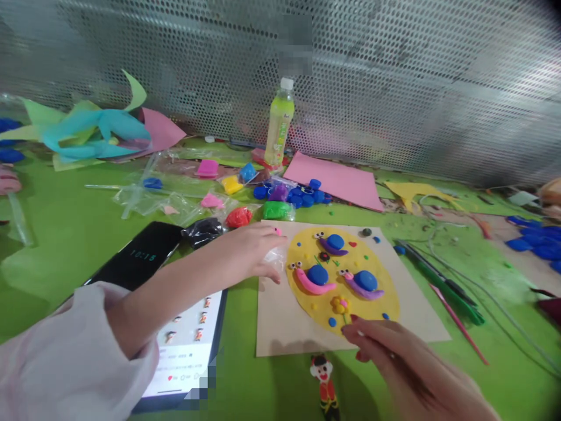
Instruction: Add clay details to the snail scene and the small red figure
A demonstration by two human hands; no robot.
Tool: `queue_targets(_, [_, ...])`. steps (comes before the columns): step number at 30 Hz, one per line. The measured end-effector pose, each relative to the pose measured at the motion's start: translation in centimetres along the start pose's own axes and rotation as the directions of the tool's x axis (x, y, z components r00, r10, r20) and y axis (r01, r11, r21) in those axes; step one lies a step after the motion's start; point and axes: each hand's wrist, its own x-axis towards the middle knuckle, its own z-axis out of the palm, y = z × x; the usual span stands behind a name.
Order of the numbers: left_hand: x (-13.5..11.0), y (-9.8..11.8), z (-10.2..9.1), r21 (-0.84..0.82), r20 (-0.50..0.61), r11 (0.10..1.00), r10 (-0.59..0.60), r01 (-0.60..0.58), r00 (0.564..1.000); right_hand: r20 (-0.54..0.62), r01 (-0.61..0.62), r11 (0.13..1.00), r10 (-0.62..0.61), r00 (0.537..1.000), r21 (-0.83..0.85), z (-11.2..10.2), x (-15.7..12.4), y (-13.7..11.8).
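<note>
My left hand [258, 251] reaches over the left edge of a cream sheet [272, 327]. A crumpled clear plastic wrapper [275, 256] sits between its thumb and fingers, with a bit of pink showing above. At the sheet's lower edge, my right hand [394, 356] has its fingertips pinched together by the stem of a yellow clay flower [340, 304]; what they hold is too small to make out. On the yellow disc [302, 304] lie a pink clay snail [313, 282] and two purple ones [366, 283], all with blue shells. Below lies a small clay figure [324, 386].
A lit phone or tablet [188, 362] and a dark phone [140, 251] lie under and behind my left forearm. Clay packets [239, 217], blue caps [302, 197] and a bottle [279, 126] stand farther back. A green tool [456, 298] and pink stick [460, 327] lie right.
</note>
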Motion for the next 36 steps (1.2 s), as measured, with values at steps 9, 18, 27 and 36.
queue_targets(9, [-3.2,4.5,0.7,-0.118,-0.242,0.989,0.060,-0.090,0.968,-0.054,0.031,0.979,-0.020,0.998,0.200,2.2,-0.3,0.2])
queue_targets(18, [-4.4,9.1,0.9,-0.599,-0.098,0.798,-0.149,0.061,0.984,-0.007,0.377,0.926,-0.377,0.926,-0.027,0.5,1.2,-2.4])
queue_targets(27, [-5.1,9.3,0.5,-0.760,-0.030,0.642,-0.195,0.105,0.980,-0.151,0.314,0.948,-0.318,0.936,-0.051,-0.3,3.0,-3.2])
queue_targets(36, [-6.0,8.5,1.4,-0.777,0.054,0.609,-0.182,0.156,0.982,-0.116,0.402,0.914,-0.394,0.912,0.059,-0.3,2.8,-3.1])
